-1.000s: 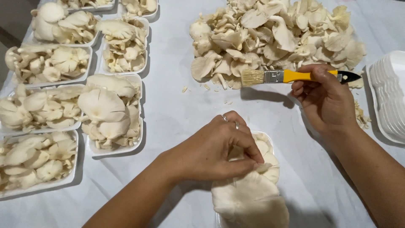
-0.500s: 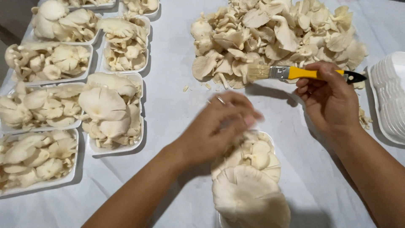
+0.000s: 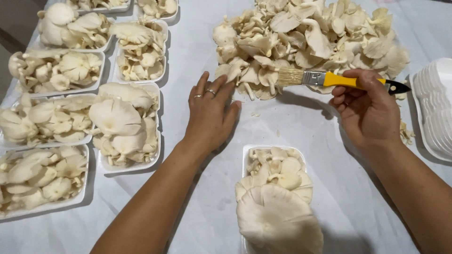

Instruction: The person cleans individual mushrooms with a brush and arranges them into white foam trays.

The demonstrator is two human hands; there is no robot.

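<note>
near tray [image 3: 248,155]: white foam, bottom centre, heaped with oyster mushrooms; one big cap [image 3: 278,221] at the near end, smaller ones behind it; no hand on it.
cloth [image 3: 207,202]: white sheet covering the table under everything.
left hand [image 3: 209,115]: palm down, fingers straight and lying close side by side, thumb out to the right; holds nothing. Two rings on it. Sits between the filled trays on the left and the near tray, fingertips just short of the loose pile's near edge; contact with a mushroom cannot tell.
right hand [image 3: 367,110]: curled around the handle of the brush, thumb and fingers closed on it; hand above the cloth, right of the near tray.
brush [image 3: 329,79]: flat paintbrush, yellow handle with black end, metal ferrule, pale bristles pointing left; held level, bristles over the near edge of the pile.
loose pile [image 3: 310,42]: big heap of oyster mushrooms, top centre to right, straight on the cloth.
filled trays [image 3: 155,94]: several white trays of mushrooms in rows down the left side, close together.
empty trays [image 3: 435,108]: stack of white foam trays at right edge, just beside the right hand.
</note>
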